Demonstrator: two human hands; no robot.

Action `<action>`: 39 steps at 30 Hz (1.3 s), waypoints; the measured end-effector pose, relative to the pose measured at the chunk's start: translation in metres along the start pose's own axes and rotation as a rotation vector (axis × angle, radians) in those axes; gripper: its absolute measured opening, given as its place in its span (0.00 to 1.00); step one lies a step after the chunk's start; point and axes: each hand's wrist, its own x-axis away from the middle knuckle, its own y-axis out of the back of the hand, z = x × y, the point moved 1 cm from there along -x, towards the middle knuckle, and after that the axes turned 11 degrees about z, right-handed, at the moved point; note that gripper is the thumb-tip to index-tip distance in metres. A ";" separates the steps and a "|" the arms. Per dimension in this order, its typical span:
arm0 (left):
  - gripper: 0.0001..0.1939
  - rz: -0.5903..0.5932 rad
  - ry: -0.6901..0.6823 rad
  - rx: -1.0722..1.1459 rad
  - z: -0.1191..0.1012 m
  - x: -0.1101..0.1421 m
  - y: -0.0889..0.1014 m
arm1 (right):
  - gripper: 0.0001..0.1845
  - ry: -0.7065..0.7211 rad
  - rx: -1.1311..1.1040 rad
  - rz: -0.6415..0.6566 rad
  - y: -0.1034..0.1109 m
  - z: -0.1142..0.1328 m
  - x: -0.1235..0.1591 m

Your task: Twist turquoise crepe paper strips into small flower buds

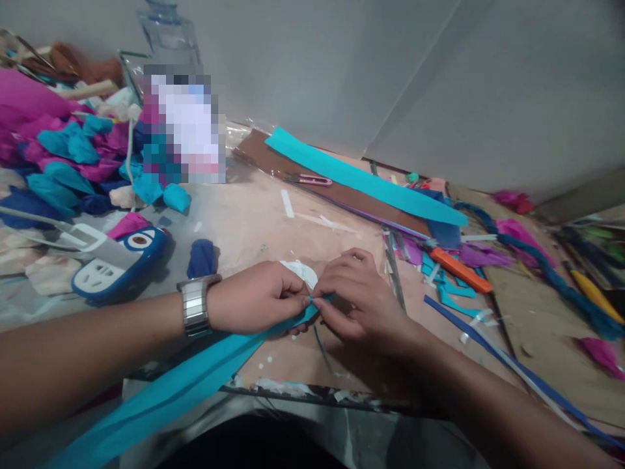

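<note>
2 hands (312, 301) pinching turq. strip (195, 374) w/ fingertips, over tabletop (244, 238).

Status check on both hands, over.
Left hand, right hand: both pinching long turquoise paper strip. Orange plastic cutter off right, clear of both.

The left hand (258, 296) and right hand (359, 296) pinch a turquoise strip (205, 371) between their fingertips; its long end trails under the left forearm; a blue cutout-like bundle (202, 258) lies near the watch (195, 306); farther off, snips (314, 180) rest on brown paper (342, 202); an orange cutter (460, 269) lies to the right; a power strip (120, 264) sits left.
</note>
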 end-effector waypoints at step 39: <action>0.19 -0.285 -0.086 -0.717 -0.009 0.004 -0.007 | 0.02 -0.136 -0.087 0.139 0.005 0.003 0.000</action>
